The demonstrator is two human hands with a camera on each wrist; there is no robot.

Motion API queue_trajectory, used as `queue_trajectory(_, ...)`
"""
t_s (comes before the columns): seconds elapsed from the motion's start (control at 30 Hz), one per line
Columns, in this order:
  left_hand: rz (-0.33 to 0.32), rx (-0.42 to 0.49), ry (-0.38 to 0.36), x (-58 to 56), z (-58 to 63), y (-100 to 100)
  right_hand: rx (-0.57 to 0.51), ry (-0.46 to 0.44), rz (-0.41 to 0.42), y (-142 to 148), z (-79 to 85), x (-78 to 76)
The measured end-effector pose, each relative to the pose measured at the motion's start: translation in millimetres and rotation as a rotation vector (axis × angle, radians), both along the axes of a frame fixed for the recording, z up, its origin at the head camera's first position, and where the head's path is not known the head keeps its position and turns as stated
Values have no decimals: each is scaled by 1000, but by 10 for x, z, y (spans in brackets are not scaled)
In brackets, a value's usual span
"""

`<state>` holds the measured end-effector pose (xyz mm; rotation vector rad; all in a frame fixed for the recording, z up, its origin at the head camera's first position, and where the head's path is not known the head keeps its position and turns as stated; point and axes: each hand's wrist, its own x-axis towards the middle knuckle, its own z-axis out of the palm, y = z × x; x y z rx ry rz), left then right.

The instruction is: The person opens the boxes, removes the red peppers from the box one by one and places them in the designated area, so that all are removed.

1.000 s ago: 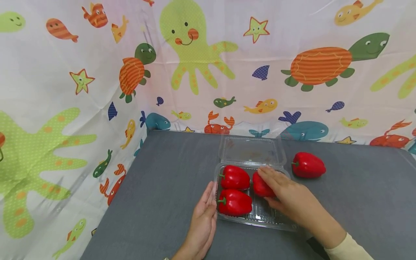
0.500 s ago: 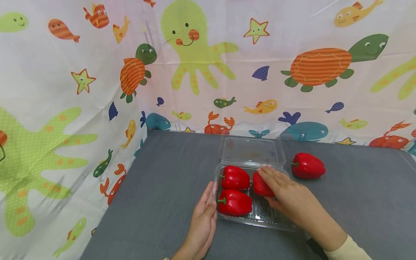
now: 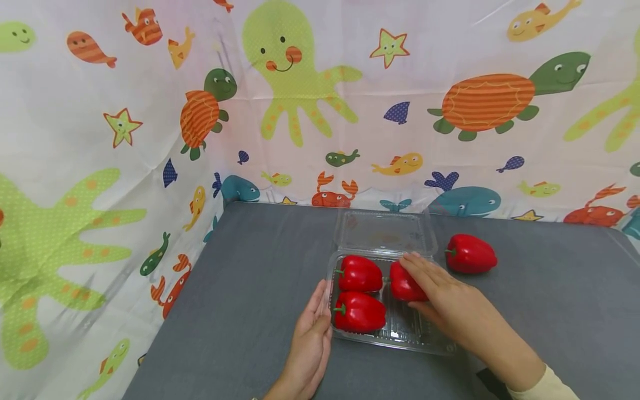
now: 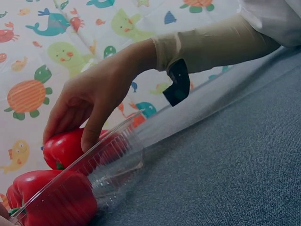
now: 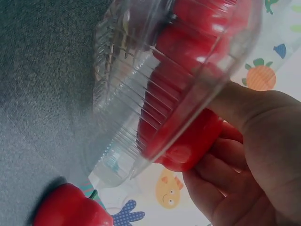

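Note:
In the head view a clear plastic clamshell container (image 3: 400,348) lies with its lid (image 3: 385,230) folded back. Two red bell peppers (image 3: 360,273) (image 3: 360,312) sit in its left half, stems to the left. My right hand (image 3: 457,305) holds a third bell pepper (image 3: 406,283) in the right half; the right wrist view shows fingers and thumb around this held pepper (image 5: 188,150). My left hand (image 3: 310,339) rests against the container's left side, fingers fairly straight. Only a sliver of it shows in the left wrist view.
Another red bell pepper (image 3: 471,254) lies on the grey table (image 3: 250,289), right of the lid. A white curtain (image 3: 320,128) printed with sea animals rises behind the table and along its left side.
My right hand has shifted slightly to the right on the held pepper, leaving a little more of the pepper showing. The left hand, container and other peppers keep their places.

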<state>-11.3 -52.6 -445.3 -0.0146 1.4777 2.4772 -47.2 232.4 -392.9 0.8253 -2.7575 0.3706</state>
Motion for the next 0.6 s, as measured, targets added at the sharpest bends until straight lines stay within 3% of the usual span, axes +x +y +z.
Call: queue_trajectory(0.6, 1, -2, 3, -6, -9, 5, -47, 23, 32, 86, 87, 45)
